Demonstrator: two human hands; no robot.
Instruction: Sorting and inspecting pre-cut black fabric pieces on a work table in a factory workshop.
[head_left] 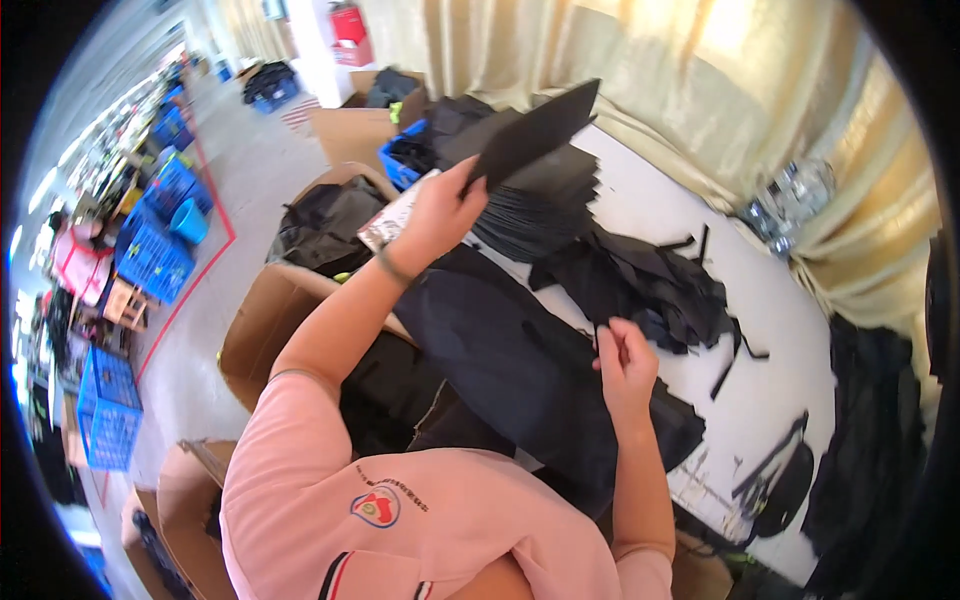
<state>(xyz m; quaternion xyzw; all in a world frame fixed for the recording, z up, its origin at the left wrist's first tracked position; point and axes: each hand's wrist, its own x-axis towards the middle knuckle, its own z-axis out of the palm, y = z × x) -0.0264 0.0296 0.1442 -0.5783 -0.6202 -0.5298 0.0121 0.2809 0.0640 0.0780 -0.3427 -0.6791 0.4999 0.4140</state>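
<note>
My left hand point(440, 218) grips the lower end of a flat black panel point(540, 132) and holds it tilted up above a tall stack of similar black sheets point(545, 215). Curled in a pinch, my right hand point(627, 362) is over the edge of a large dark cloth piece point(500, 335) that drapes across the near side of the table. A small dark bit shows at its fingertips, too small to name. Just beyond that hand lies a loose heap of black fabric pieces with straps point(645, 285).
Cardboard boxes point(265, 325) with dark cloth stand along the table's left side. A blue crate point(400, 160) sits behind them. Black straps point(775, 480) lie on the white table point(775, 370) at right. A clear plastic bundle point(790, 205) rests by the curtain point(640, 80).
</note>
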